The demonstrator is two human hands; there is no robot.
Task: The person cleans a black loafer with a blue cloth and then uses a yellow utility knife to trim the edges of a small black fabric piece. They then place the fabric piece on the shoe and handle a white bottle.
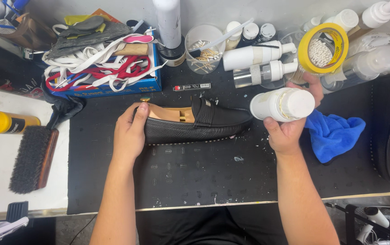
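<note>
A black loafer [199, 124] of pebbled leather lies on its side in the middle of the dark work mat [181, 177], toe to the right, with a pale stitched edge along the sole and a light wooden shoe tree showing in its opening. The left hand [129, 136] grips its heel end, fingers curled together over the back and the thumb on the upper rim. The right hand [290, 127], just right of the toe, holds a smooth white plastic bottle [282, 104] lying sideways, fingers and thumb clamped around its barrel. A crumpled blue cloth [335, 134] lies beside that hand. At the far left a blue box [113, 86] holds a tangle of white and red laces. A bristle brush [31, 159] with a wooden back rests on the white surface at the near left. A roll of yellow tape [324, 47] stands among bottles at the far right.
</note>
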